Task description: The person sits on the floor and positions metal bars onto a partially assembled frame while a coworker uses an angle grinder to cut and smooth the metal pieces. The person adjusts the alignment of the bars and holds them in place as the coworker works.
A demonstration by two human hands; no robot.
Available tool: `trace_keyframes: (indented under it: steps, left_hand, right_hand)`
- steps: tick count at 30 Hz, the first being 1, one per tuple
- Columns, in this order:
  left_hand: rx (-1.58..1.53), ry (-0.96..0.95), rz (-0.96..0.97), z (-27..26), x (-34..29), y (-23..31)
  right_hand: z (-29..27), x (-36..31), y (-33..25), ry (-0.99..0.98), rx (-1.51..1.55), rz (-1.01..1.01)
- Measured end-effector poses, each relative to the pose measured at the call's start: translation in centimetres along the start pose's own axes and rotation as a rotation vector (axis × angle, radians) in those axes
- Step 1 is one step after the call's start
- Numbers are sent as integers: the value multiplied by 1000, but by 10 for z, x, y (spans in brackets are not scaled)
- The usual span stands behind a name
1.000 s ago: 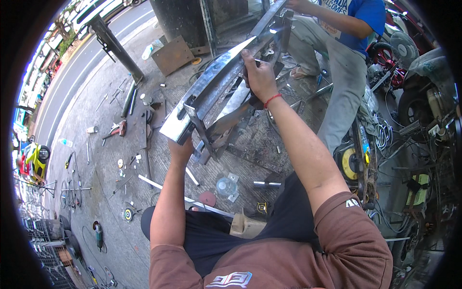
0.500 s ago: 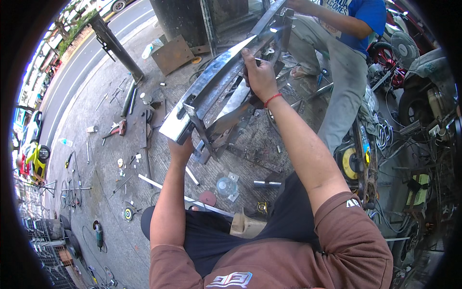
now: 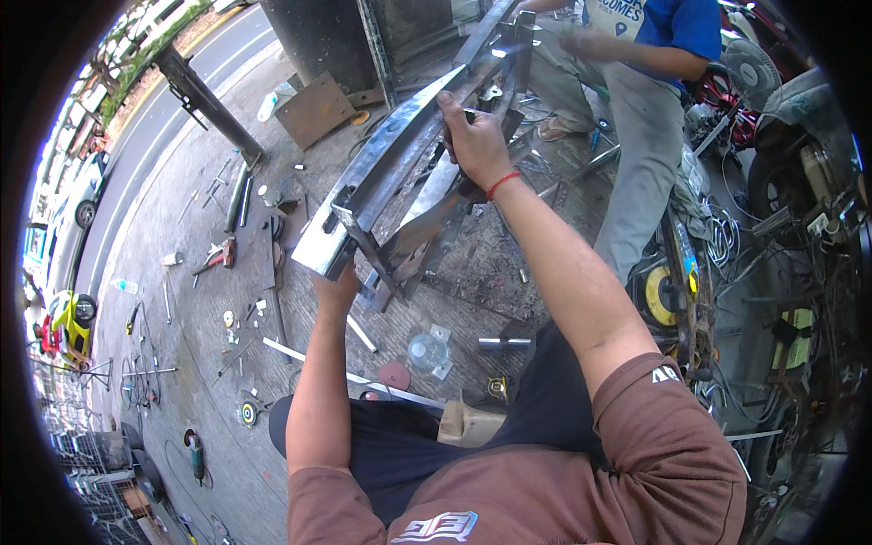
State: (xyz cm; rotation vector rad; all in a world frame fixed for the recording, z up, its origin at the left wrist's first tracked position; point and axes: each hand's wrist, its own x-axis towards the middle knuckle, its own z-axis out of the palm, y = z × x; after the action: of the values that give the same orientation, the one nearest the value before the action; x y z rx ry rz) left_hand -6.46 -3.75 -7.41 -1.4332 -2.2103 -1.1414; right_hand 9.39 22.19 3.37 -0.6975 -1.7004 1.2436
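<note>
A long welded metal frame (image 3: 391, 145), with a shiny outer plate and cross-pieces, is held up in front of me at a slant. My right hand (image 3: 476, 145), a red band at its wrist, grips the frame near its middle with the thumb laid on the upper side. Beneath the near left end, my left hand (image 3: 337, 286) holds the frame from below; its fingers are largely hidden behind the metal. Across from me, another person (image 3: 627, 82) in a blue shirt and grey trousers sits at the far end of the frame, one arm smeared by motion.
An angle grinder (image 3: 194, 454), a red-handled tool (image 3: 216, 256) and a tape measure (image 3: 497, 388) lie on the concrete. Near my legs are a clear round container (image 3: 427, 352) and a reddish disc (image 3: 394, 375). A post (image 3: 213, 104) stands far left; a fan (image 3: 752, 73) is at right.
The frame and both my hands have shifted slightly left in view, along with much of the scene. The other person's arm has moved down beside the frame. My grip stays the same.
</note>
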Motion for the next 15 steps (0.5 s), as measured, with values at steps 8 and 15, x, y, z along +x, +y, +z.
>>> trace_keyframes:
  steps: [8,15]
  left_hand:
    - [-33,-7,-37,-1,-3,1]
    - [-26,-83,-46,-1,-6,-4]
  right_hand:
    - [-1,-3,-4,-8,11,11]
    - [-5,-10,-16,2,51,76]
